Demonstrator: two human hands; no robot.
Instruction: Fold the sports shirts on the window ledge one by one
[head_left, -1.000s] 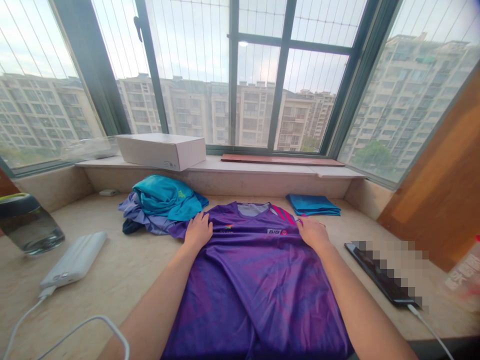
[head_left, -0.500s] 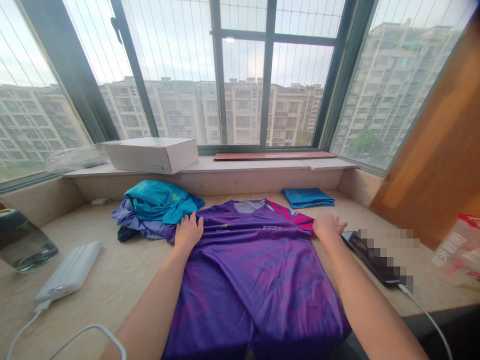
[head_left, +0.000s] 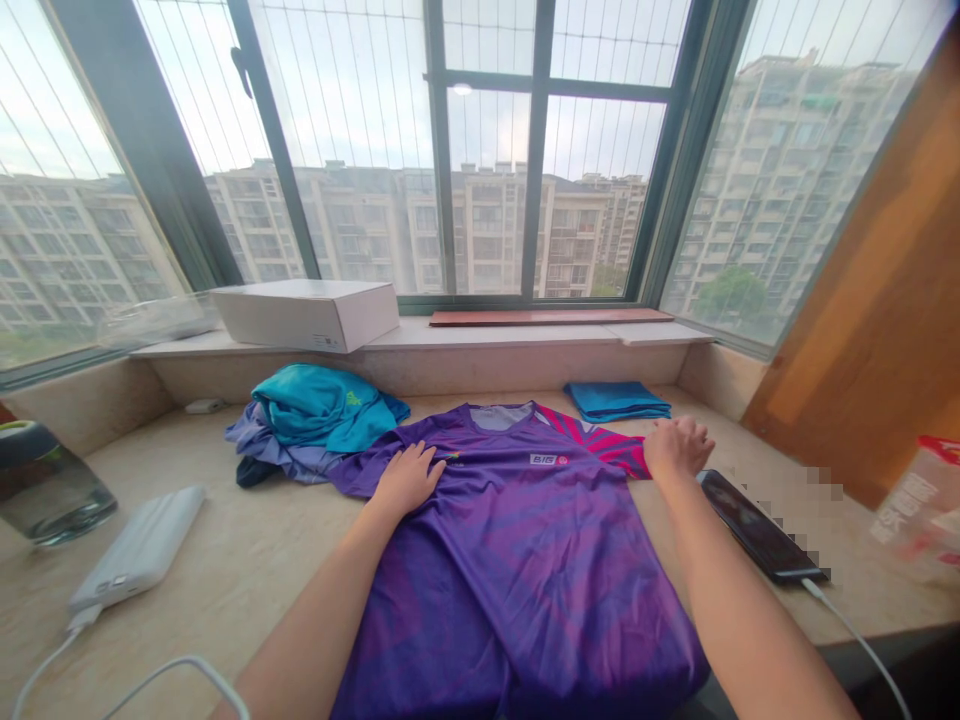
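Note:
A purple jersey with a pink-striped sleeve lies spread on the stone counter, its collar away from me and its lower part at the near edge. My left hand rests flat on the chest, fingers stretched out beside the small logo. At the end of the pink sleeve, my right hand is closed round the sleeve's edge; its fingertips are partly hidden. A heap of teal and lavender clothes touches the jersey's left sleeve. Beyond the right sleeve lies a folded blue cloth.
Close to my right forearm lies a phone with a cable. On the left are a white power bank and a water bottle. A white box stands on the sill, and a plastic bag sits at far right.
My left hand has slid from the left shoulder inward onto the chest. My right hand has moved right and slightly up, drawing the pink sleeve out straighter.

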